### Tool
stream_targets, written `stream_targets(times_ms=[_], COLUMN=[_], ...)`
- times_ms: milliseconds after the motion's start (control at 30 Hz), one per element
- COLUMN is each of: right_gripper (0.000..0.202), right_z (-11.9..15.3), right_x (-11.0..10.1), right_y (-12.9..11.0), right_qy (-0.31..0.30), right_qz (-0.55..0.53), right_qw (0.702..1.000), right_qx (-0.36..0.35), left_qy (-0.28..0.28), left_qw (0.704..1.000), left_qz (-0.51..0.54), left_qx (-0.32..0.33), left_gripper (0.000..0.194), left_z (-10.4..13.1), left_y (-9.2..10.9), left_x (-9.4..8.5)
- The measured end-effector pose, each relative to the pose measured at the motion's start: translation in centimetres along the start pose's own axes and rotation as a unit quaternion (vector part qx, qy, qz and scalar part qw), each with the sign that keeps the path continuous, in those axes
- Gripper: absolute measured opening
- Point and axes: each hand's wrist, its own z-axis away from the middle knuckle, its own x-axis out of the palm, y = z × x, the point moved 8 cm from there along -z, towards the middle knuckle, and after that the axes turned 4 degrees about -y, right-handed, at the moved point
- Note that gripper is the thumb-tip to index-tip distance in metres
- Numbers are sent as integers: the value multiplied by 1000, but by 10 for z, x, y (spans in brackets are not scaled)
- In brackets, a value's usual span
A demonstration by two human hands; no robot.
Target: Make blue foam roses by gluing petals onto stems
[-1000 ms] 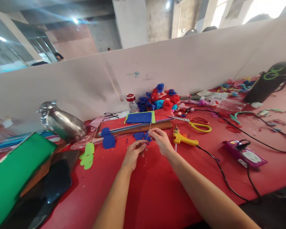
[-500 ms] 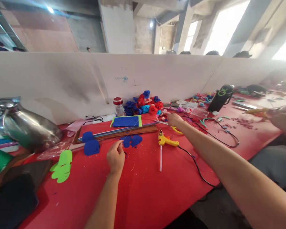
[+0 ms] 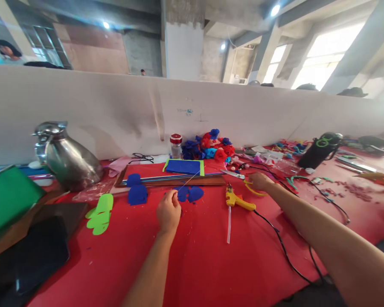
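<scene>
My left hand (image 3: 169, 211) is closed in a pinch on a thin pale wire (image 3: 189, 180), which slants up to the right over the blue pieces. Blue petal-shaped cut-outs (image 3: 195, 194) lie just beyond its fingertips. On the right, my right hand (image 3: 260, 181) is closed at the yellow handles of a pair of scissors (image 3: 235, 174), whose blades point left; the fingers are partly hidden. Between the hands lies a yellow glue gun (image 3: 240, 202), with a clear glue stick (image 3: 229, 225) beside it.
More blue pieces (image 3: 137, 195) and green strips (image 3: 101, 215) lie left. Behind are a jar (image 3: 176, 147), fabric flowers (image 3: 222, 152) and a blue sheet with green edges (image 3: 183, 166). A metal jug (image 3: 72, 160), black bottle (image 3: 320, 151) and black cord (image 3: 283, 241) flank the work area.
The view has swung, so everything sits farther right. My right hand has come nearer, down onto the scissors' handles. My left hand keeps its pinch on the wire.
</scene>
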Motion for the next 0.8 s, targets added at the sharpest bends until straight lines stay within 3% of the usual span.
stream_targets(times_ms=[167,233,300,367,433,500,567,667,800], right_gripper=[7,16,30,40,46,50,50,51,48], right_z=[9,22,42,67,93,114,132,151,156], right_x=[-25,-42,-49,-35,-6,21,51,84,101], right_y=[-10,-20,-42,-79,-122,-158,-190,-211,-205], right_qy=[-29,-5,6,-41,-125,-168,-260,-370,-398], right_qz=[-9,-119,-314,-519,-643,-708,-725,-707,-683], right_qw=[999,993,949,854,755,685,633,589,592], right_qx=[-19,-10,-15,-17,9,42,73,126,157], left_qy=[23,28,33,43,57,73,90,115,119], left_qw=[997,994,990,987,985,984,982,977,976], left_qz=[45,63,84,102,107,102,101,117,120], left_qx=[-54,-85,-108,-117,-122,-127,-131,-137,-137], left_gripper=[20,19,19,20,19,18,17,15,14], left_z=[-3,-6,-8,-10,-11,-11,-11,-9,-8], left_y=[-12,-19,-25,-30,-33,-36,-38,-39,-40], left_x=[-9,-11,-13,-17,-23,-30,-37,-46,-49])
